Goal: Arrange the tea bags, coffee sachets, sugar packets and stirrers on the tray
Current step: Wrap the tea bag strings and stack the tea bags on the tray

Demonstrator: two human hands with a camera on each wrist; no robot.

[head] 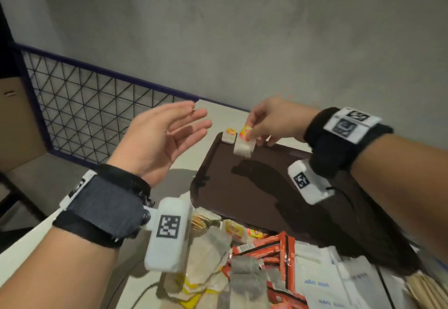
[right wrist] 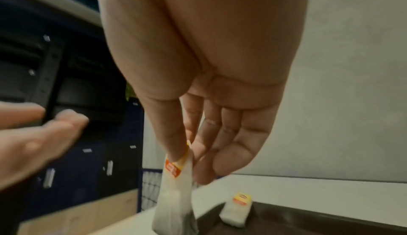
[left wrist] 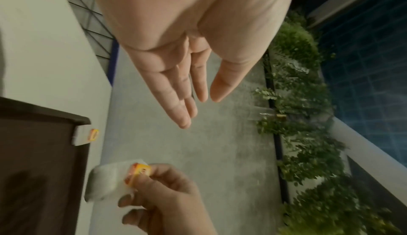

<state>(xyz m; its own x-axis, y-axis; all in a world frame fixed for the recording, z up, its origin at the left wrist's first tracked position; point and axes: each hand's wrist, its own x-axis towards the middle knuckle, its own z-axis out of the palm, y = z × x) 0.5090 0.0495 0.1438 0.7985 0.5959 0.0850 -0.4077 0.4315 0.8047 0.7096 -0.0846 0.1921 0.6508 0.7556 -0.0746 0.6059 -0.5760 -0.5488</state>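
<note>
My right hand (head: pixel 252 131) pinches a white tea bag (head: pixel 243 147) by its yellow-red tag, hanging over the far edge of the dark brown tray (head: pixel 254 187). The same tea bag (right wrist: pixel 174 202) hangs from thumb and forefinger in the right wrist view, and the tea bag (left wrist: pixel 105 181) also shows in the left wrist view. A second tea bag (head: pixel 229 136) leans at the tray's far left corner; that tea bag (right wrist: pixel 236 210) is low in the right wrist view. My left hand (head: pixel 184 124) hovers empty, fingers straight, left of the tray.
A loose pile lies near me: tea bags (head: pixel 213 243), red-orange coffee sachets (head: pixel 269 243), white sugar packets (head: pixel 322 282) and wooden stirrers (head: pixel 426 289). A wire mesh panel (head: pixel 84 112) with a blue frame stands at the table's left. A grey wall rises behind.
</note>
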